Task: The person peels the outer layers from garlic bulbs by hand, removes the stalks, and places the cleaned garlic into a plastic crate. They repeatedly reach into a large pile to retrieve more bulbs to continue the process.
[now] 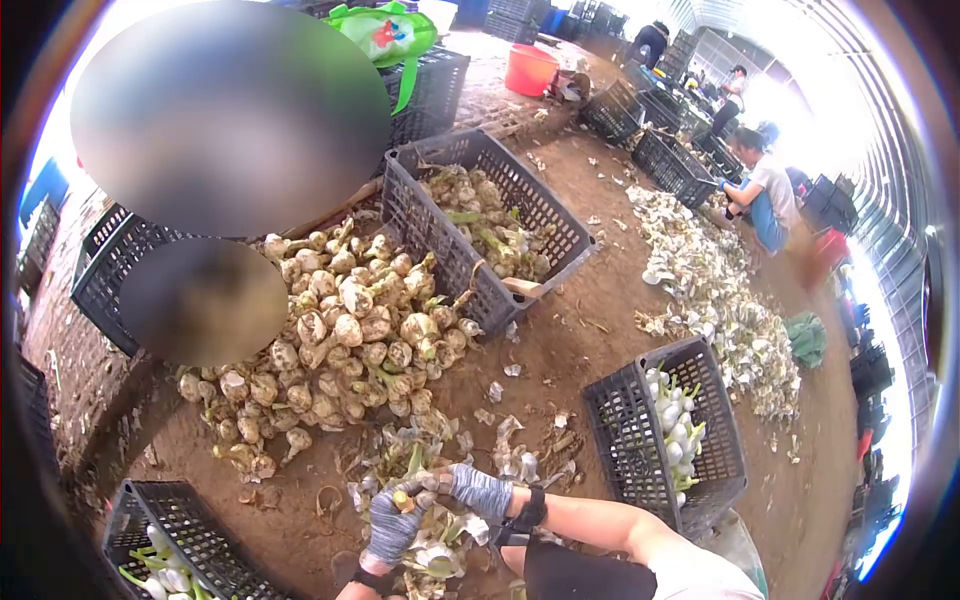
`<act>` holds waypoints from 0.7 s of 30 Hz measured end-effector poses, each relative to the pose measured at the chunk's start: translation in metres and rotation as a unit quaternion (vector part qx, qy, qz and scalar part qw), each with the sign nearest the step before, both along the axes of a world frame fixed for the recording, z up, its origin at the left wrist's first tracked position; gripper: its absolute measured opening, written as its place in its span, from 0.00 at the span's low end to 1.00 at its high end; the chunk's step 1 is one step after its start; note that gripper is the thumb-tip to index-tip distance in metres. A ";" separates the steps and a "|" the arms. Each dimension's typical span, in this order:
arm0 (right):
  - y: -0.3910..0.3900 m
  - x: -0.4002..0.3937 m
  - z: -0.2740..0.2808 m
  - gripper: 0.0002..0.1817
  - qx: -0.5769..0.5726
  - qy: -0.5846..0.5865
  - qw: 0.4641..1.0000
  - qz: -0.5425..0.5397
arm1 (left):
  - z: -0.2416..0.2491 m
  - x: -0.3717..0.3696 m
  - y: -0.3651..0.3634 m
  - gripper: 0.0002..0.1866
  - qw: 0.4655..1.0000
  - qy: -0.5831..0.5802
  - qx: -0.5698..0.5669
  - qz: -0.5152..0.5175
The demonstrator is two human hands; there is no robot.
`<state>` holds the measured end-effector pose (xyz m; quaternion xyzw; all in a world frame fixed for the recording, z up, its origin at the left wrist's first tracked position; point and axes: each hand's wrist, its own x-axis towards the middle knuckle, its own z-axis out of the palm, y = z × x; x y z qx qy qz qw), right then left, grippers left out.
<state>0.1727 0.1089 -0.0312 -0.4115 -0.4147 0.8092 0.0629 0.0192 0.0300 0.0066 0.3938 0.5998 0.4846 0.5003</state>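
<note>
Both my hands wear grey gloves and meet low in the middle of the head view. My left hand [390, 527] is closed around a garlic bulb [403, 501], of which only a small yellowish part shows. Closed fingers of my right hand [480, 492] press against the same bulb from the right; what lies under their tips is hidden. A green stem [416, 458] sticks up just beyond the hands. Loose garlic skins [436, 558] lie on the ground below them. Ahead is a large heap of unpeeled garlic bulbs [345, 330].
A black crate [490, 290] of garlic stands behind the heap. Crates with white peeled garlic stand at right [620, 435] and lower left [200, 530]. Skins [715, 290] cover the ground at right. People [765, 190] work farther back. Two blurred patches hide the upper left.
</note>
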 end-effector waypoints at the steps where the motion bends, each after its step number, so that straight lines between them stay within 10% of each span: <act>1: 0.005 0.003 0.020 0.22 -0.024 0.024 0.999 0.038 | -0.011 -0.002 -0.002 0.11 0.998 0.054 0.038 -0.014; 6: 0.002 0.008 0.030 0.21 -0.135 0.043 0.988 0.056 | 0.007 0.001 0.001 0.08 0.935 0.289 0.204 0.004; 12: -0.009 -0.002 -0.006 0.18 0.127 -0.051 0.989 0.054 | -0.011 0.013 -0.009 0.07 0.924 0.330 0.184 0.056; 16: -0.003 -0.010 0.055 0.21 0.199 0.050 0.977 0.054 | -0.050 0.007 -0.010 0.05 0.964 0.209 0.153 0.063; 18: -0.009 -0.009 0.049 0.27 0.224 0.031 0.974 0.021 | -0.080 -0.003 -0.015 0.11 0.994 0.051 -0.040 0.092; 21: 0.002 -0.006 0.033 0.37 0.280 -0.186 0.935 0.109 | -0.037 -0.002 0.002 0.23 0.965 -0.163 -0.172 0.112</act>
